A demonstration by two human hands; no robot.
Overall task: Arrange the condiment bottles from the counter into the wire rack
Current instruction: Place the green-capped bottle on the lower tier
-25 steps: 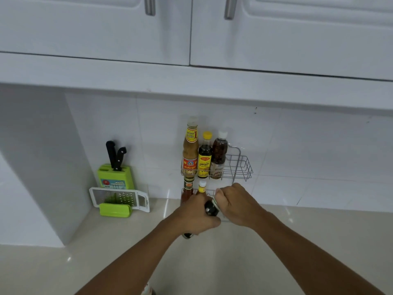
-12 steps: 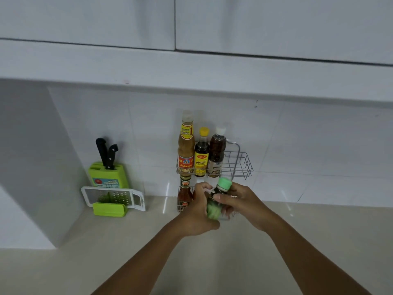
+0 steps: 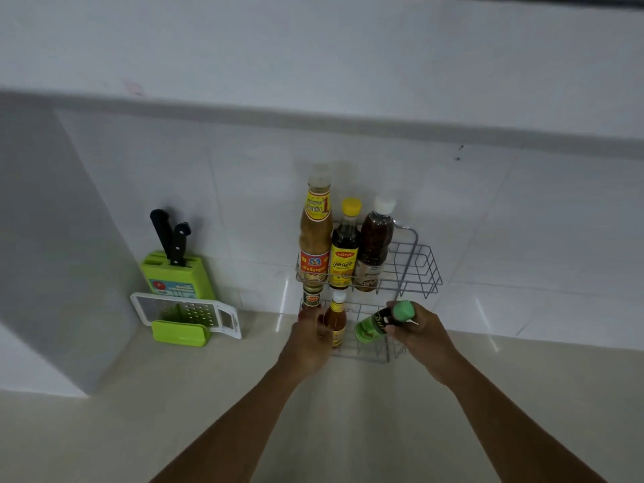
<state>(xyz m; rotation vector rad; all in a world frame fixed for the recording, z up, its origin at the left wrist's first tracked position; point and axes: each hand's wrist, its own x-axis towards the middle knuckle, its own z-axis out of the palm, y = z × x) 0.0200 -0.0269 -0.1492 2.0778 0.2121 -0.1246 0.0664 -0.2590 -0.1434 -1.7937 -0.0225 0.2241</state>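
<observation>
A two-tier wire rack (image 3: pixel 420 264) stands against the tiled wall. Its top tier holds a tall tan sauce bottle (image 3: pixel 315 235), a yellow-capped dark bottle (image 3: pixel 345 249) and a white-capped dark bottle (image 3: pixel 374 244). On the lower tier stand a dark-lidded jar (image 3: pixel 311 299) and a small orange sauce bottle (image 3: pixel 336 317). My right hand (image 3: pixel 423 334) grips a green-capped bottle (image 3: pixel 381 322) by its neck, tilted over the lower tier's right side. My left hand (image 3: pixel 308 343) rests against the lower tier's left front, touching the jar and small bottle.
A green knife block (image 3: pixel 177 277) with two black-handled knives stands at the left by the wall, a white and green grater (image 3: pixel 184 317) leaning in front of it. A grey wall panel (image 3: pixel 52 238) closes the left side. The beige counter (image 3: pixel 104 430) stretches toward me.
The left hand let go of the green-capped bottle and moved left to the lower tier. The right hand carried the bottle right and forward, tilted over the lower tier. The camera view dropped.
</observation>
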